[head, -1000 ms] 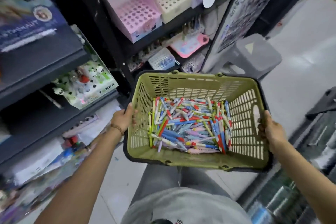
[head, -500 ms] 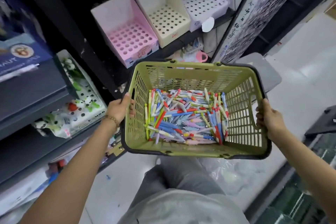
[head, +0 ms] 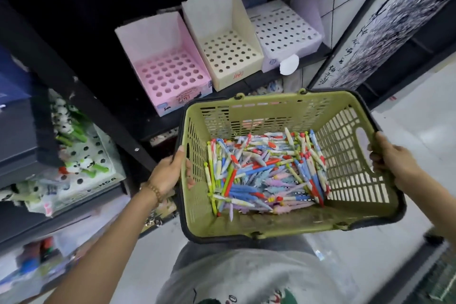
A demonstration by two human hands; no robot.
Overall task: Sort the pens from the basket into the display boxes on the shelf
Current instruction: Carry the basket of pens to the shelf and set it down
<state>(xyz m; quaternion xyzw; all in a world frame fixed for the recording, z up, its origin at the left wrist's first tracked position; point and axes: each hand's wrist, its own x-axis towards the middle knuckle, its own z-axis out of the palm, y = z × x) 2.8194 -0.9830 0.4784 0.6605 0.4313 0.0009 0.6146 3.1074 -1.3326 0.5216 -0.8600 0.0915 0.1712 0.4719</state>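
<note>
I hold an olive green plastic basket (head: 266,226) with a dark rim in front of me. My left hand (head: 170,173) grips its left wall and my right hand (head: 392,163) grips its right wall by the handle slot. Several pens (head: 266,177) in blue, pink, purple, yellow and red lie heaped on its floor. On the black shelf above stand three empty display boxes with hole grids: a pink box (head: 170,74), a cream box (head: 227,49) and a lilac box (head: 286,34).
A black shelf upright (head: 81,96) runs diagonally left of the basket. A box of panda-topped pens (head: 81,168) sits on a lower left shelf. A patterned panel (head: 385,27) stands at the right, with pale floor (head: 419,118) beyond. My grey trousers fill the bottom.
The basket has risen closer to the shelf with the three boxes, which now sit lower and larger in view. Both hands keep the same grips on the basket.
</note>
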